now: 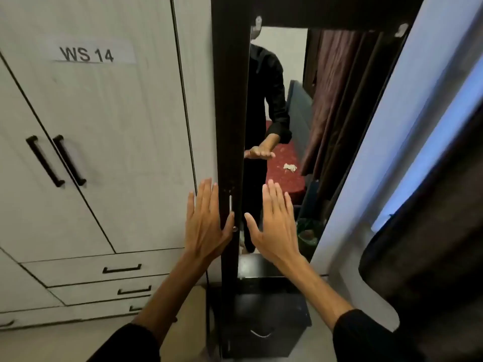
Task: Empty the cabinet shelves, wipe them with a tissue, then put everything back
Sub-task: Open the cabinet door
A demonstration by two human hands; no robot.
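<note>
The person is facing a tall dark cabinet [230,105] whose mirrored door [277,126] is standing closed or nearly closed; the shelves behind it are not visible, so their contents cannot be told. Both hands are raising flat toward the door's latch edge. The left hand [206,220] is lying with fingers straight against the dark frame, its thumb resting just beside the slim metal handle [230,203] and a small knob [235,229] below it; this grip is open and is holding nothing. The right hand [274,226] is hovering in front of the mirror, fingers spread and straight, likewise holding nothing; whether it is actually touching the glass cannot be told from this view. Judged from this, either the opening step or the final closing of the door is in hand. A crumpled tissue [290,167] is showing in the mirror's reflection, lying on a red surface behind the person, which hints that wiping may already be finished. If opening is intended, the next move is calling for the left fingers to curl round the handle and pull outward, with the right hand clearing the door's swing.
</note>
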